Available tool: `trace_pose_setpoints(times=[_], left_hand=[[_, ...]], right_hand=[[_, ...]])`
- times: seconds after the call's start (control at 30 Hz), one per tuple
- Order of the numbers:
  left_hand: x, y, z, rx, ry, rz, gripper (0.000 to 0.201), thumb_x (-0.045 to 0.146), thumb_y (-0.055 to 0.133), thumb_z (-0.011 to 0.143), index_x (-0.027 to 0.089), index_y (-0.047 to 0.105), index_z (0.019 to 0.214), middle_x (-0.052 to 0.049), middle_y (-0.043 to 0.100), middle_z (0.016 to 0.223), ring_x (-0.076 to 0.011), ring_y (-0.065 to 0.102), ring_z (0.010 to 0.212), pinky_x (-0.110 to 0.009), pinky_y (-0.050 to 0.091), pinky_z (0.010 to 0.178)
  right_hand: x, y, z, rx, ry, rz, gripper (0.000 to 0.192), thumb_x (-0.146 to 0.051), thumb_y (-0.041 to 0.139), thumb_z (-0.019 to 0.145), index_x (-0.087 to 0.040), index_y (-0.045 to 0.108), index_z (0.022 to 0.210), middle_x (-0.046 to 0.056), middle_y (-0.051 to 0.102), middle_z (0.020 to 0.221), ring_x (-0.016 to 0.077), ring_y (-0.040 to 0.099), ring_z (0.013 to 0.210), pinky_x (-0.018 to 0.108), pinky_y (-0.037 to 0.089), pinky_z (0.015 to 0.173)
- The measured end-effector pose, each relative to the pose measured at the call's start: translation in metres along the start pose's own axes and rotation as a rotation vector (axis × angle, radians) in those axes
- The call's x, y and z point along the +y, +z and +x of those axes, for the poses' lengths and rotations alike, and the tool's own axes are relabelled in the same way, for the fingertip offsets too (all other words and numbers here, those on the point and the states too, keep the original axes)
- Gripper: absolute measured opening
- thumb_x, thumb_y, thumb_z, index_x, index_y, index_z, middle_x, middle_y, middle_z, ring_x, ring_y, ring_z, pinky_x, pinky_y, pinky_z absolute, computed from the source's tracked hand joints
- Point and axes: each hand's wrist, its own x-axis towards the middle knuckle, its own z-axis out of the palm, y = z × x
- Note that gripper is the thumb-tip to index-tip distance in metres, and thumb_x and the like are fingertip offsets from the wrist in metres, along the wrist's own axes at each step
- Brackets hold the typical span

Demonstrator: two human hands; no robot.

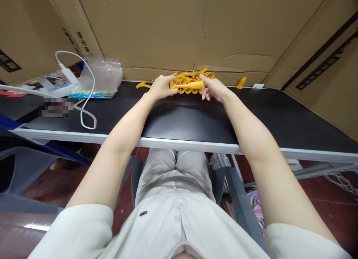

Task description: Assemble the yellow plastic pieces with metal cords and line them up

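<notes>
Both hands are up at the far edge of the black counter (195, 121): left hand (160, 86) and right hand (212, 89) each pinch one end of a yellow ribbed plastic piece (187, 86), held level just over the pile of yellow parts (192, 77). I'd say keep it straight and the grip light, so nothing twists.

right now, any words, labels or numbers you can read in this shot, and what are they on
Nothing reads clearly.
Cardboard box: black print, upside down and angled, too small to read.
Left cardboard and right cardboard: black graphic marks only.
Blurred patch on the table: unreadable.
Yellow plastic part between both hands: no markings visible.
</notes>
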Motion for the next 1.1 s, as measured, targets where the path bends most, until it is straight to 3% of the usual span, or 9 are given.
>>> trace_pose_setpoints(times=[0.2, 0.3, 0.37, 0.47, 0.53, 0.6, 0.77, 0.93, 1.1], left_hand=[[-0.006, 0.005, 0.003, 0.0, -0.021, -0.017, 0.026, 0.027, 0.075, 0.081, 0.022, 0.08, 0.106, 0.0, 0.061, 0.073, -0.0198, 0.059, 0.077, -0.038, 0.053, 0.092], [-0.01, 0.006, 0.004, 0.01, 0.002, -0.034, 0.025, 0.028, 0.075, 0.079, 0.023, 0.08, 0.103, 0.001, 0.059, 0.07, -0.0186, 0.057, 0.074, -0.036, 0.053, 0.09], [-0.012, 0.006, 0.005, 0.01, 0.006, -0.038, 0.025, 0.029, 0.075, 0.079, 0.022, 0.081, 0.103, 0.001, 0.059, 0.069, -0.0185, 0.056, 0.074, -0.035, 0.053, 0.089], [-0.016, 0.007, 0.005, 0.005, 0.001, -0.039, 0.027, 0.029, 0.075, 0.078, 0.022, 0.081, 0.104, 0.001, 0.06, 0.071, -0.0192, 0.056, 0.075, -0.036, 0.052, 0.09], [-0.017, 0.007, 0.005, 0.004, 0.011, -0.042, 0.028, 0.028, 0.074, 0.078, 0.023, 0.082, 0.105, 0.001, 0.061, 0.072, -0.02, 0.057, 0.078, -0.036, 0.052, 0.092], [-0.017, 0.007, 0.005, 0.011, 0.023, -0.037, 0.03, 0.028, 0.074, 0.079, 0.023, 0.082, 0.108, 0.0, 0.063, 0.074, -0.021, 0.059, 0.081, -0.036, 0.052, 0.093], [-0.008, 0.005, 0.003, 0.007, 0.009, 0.022, 0.031, 0.029, 0.075, 0.079, 0.024, 0.082, 0.109, -0.003, 0.069, 0.08, -0.0257, 0.066, 0.088, -0.039, 0.052, 0.095], [-0.007, 0.006, 0.002, 0.013, 0.002, 0.019, 0.028, 0.03, 0.075, 0.08, 0.024, 0.082, 0.107, -0.003, 0.07, 0.079, -0.0241, 0.065, 0.083, -0.038, 0.053, 0.091], [-0.016, 0.009, 0.005, 0.026, 0.017, -0.037, 0.028, 0.028, 0.076, 0.08, 0.025, 0.081, 0.107, -0.001, 0.066, 0.075, -0.0217, 0.062, 0.08, -0.036, 0.053, 0.088]], right_hand=[[-0.006, 0.0, -0.003, -0.048, 0.082, -0.001, 0.091, -0.1, 0.039, 0.095, -0.017, 0.076, 0.101, 0.005, 0.061, 0.055, 0.0152, 0.056, 0.043, 0.027, 0.053, 0.047], [-0.022, 0.0, -0.02, -0.119, 0.174, -0.002, 0.084, -0.092, 0.036, 0.103, -0.017, 0.073, 0.094, 0.007, 0.065, 0.057, 0.0127, 0.05, 0.037, 0.025, 0.046, 0.04], [-0.03, 0.0, -0.032, -0.152, 0.216, -0.002, 0.073, -0.076, 0.033, 0.114, -0.017, 0.069, 0.092, 0.011, 0.073, 0.068, 0.0125, 0.057, 0.04, 0.023, 0.046, 0.04], [-0.034, 0.0, -0.041, -0.129, 0.144, 0.074, 0.026, -0.039, 0.064, 0.114, -0.019, 0.062, 0.097, 0.008, 0.08, 0.085, 0.0124, 0.07, 0.054, 0.02, 0.055, 0.051], [-0.032, 0.0, -0.04, -0.091, 0.071, 0.112, 0.023, -0.021, 0.081, 0.103, -0.021, 0.059, 0.096, 0.004, 0.079, 0.083, 0.0122, 0.071, 0.056, 0.021, 0.058, 0.057], [-0.028, 0.001, -0.035, -0.078, 0.042, 0.118, 0.026, -0.027, 0.084, 0.101, -0.02, 0.059, 0.095, 0.005, 0.077, 0.078, 0.0122, 0.068, 0.054, 0.022, 0.059, 0.057], [-0.018, 0.005, -0.019, -0.049, 0.04, 0.102, 0.047, -0.066, 0.063, 0.109, -0.019, 0.066, 0.103, 0.005, 0.069, 0.063, 0.0158, 0.062, 0.046, 0.026, 0.053, 0.044], [-0.017, 0.009, -0.014, -0.038, 0.037, 0.092, 0.053, -0.07, 0.055, 0.11, -0.02, 0.065, 0.098, 0.002, 0.06, 0.054, 0.014, 0.052, 0.038, 0.025, 0.042, 0.034], [-0.013, 0.008, -0.011, -0.085, 0.058, 0.06, 0.064, -0.079, 0.05, 0.108, -0.019, 0.07, 0.104, 0.001, 0.055, 0.052, 0.0155, 0.053, 0.039, 0.027, 0.05, 0.039]])
